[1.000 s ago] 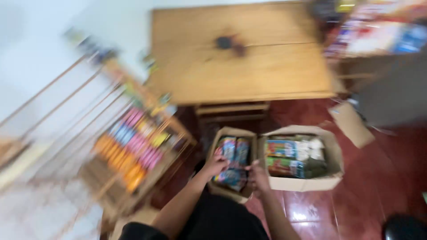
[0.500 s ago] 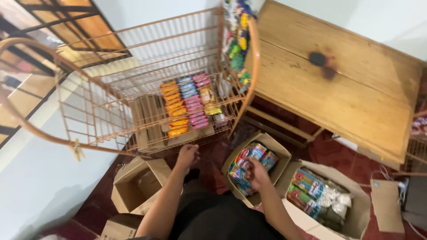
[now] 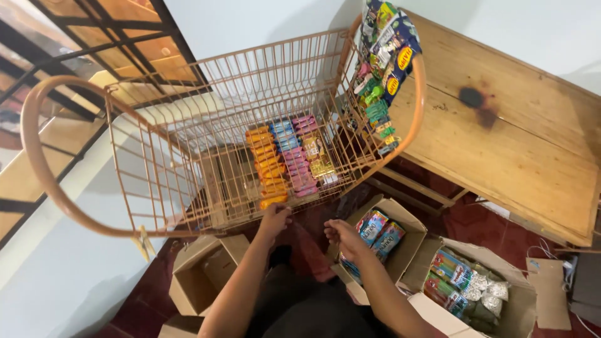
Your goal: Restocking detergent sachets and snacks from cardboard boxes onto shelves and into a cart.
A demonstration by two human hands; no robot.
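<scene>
Two hands at lower centre: my left hand [image 3: 275, 219] curls beside orange packets [image 3: 266, 166] in the wire rack [image 3: 188, 163], apparently straightening them; my right hand [image 3: 341, 236], loosely closed, empty, hovers beside the snack box [image 3: 400, 216].

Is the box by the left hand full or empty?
Empty. The open cardboard box below the left hand shows only bare brown walls inside, flaps up.
</scene>
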